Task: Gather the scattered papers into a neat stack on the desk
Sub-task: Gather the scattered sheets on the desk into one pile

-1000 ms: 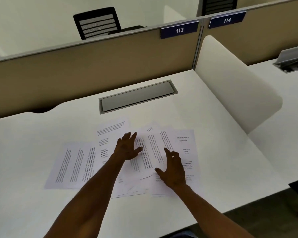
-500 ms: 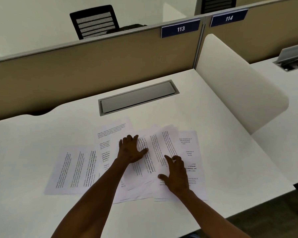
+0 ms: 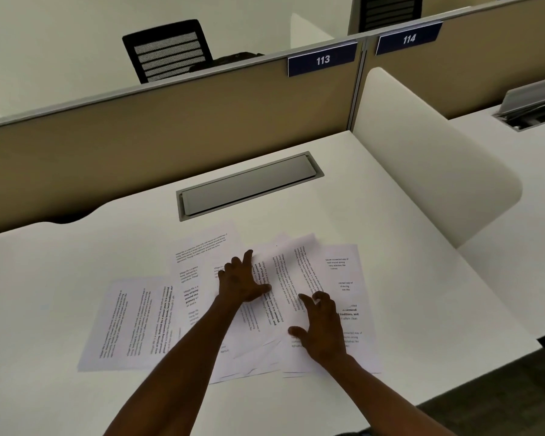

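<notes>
Presently both hands flat, grasping nothing: left hand (image 3: 240, 283) and right hand (image 3: 323, 329) press overlapped papers (image 3: 283, 278); sweep outlying sheet (image 3: 129, 322) inward, square edges

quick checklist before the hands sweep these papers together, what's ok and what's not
1. Left hand flat on the middle sheets: ok.
2. Right hand on the right sheets: ok.
3. Papers squared into one stack: not ok, fanned and overlapping.
4. Leftmost sheet under a hand: not ok, it lies apart from both hands.
5. Bare desk around the papers for sliding: ok.
6. Sheet count: cannot tell.
</notes>
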